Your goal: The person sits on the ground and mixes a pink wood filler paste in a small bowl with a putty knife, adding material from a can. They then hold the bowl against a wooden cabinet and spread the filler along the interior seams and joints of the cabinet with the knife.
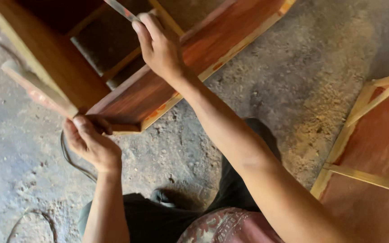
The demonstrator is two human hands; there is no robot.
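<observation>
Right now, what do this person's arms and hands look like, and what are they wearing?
Both arms are bare from the elbow down: no sleeves, no gloves, no watch or rings that show. The left hand and right hand are bare too. Below are dark trousers and a reddish patterned cloth, perhaps a shirt.

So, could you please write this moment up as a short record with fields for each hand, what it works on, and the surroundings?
left hand: left hand grips the near corner of the wooden cabinet frame
right hand: right hand reaches over the frame, closed on a thin flat tool; its working end is out of view
frame: reddish-brown panels with pale edges, open inside
floor: concrete floor with sawdust; a dark cable runs under the left hand
nearby: a second wooden panel at right
</observation>
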